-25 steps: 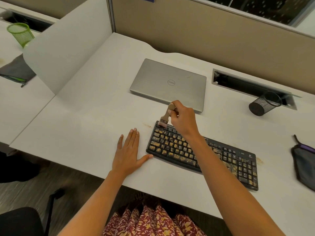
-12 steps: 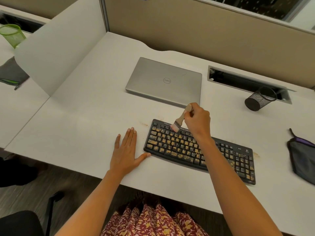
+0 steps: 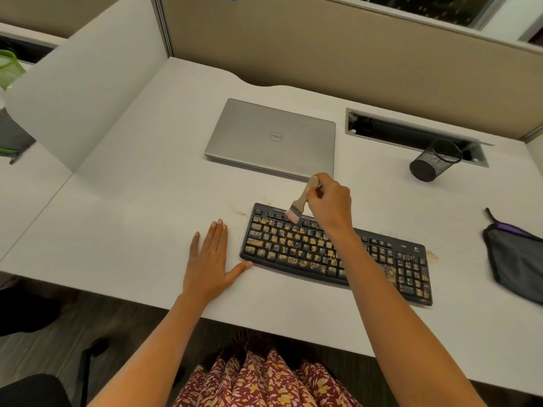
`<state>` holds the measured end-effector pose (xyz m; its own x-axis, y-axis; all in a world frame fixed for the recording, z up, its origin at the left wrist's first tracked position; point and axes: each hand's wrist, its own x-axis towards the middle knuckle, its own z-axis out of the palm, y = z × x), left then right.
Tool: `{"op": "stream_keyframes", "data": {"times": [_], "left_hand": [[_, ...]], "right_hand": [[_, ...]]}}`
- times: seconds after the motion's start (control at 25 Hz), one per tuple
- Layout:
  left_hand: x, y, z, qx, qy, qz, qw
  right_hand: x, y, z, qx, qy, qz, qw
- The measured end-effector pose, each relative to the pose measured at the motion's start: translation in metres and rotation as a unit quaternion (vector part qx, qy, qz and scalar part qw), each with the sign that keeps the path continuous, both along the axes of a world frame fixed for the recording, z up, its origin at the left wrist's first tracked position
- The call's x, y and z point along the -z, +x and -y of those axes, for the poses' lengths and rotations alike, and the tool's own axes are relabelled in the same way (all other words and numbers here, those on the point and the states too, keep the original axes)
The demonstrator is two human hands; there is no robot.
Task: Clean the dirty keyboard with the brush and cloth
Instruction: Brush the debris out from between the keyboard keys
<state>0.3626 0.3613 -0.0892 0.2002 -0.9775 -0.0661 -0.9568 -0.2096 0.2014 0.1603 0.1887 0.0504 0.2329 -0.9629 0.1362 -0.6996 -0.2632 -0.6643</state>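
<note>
A black keyboard (image 3: 296, 251) lies on the white desk (image 3: 141, 218), its keys strewn with yellowish crumbs. My right hand (image 3: 330, 204) grips the wooden handle of a small brush (image 3: 299, 204); its pale bristles touch the top key rows near the keyboard's left end. My left hand (image 3: 210, 259) rests flat on the desk left of the keyboard, fingers straight, with the thumb touching the keyboard's front-left corner. A dark grey cloth (image 3: 517, 259) with a purple edge lies at the desk's right side.
A shut silver laptop (image 3: 271, 138) sits just behind the keyboard. A black mesh pen cup (image 3: 435, 161) lies tipped beside a cable slot (image 3: 411, 133) at the back right. Crumbs dot the desk by the keyboard's corners. Partition walls enclose the back and left.
The brush swept right along the top key rows from the keyboard's left corner, then came slightly back left. My left hand stayed put.
</note>
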Motion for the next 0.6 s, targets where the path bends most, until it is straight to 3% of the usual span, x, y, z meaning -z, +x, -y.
{"op": "stream_keyframes", "data": {"times": [0.24,0.6], "left_hand": [[0.001,-0.002,0.001,0.008,-0.003,-0.008,1.0],[0.0,-0.02,0.005,0.025,-0.019,-0.016,0.999]], "right_hand": [[0.002,-0.039,0.009,0.048,-0.011,-0.062,0.997],[0.008,-0.041,-0.007,0.014,-0.015,-0.007,1.0]]}}
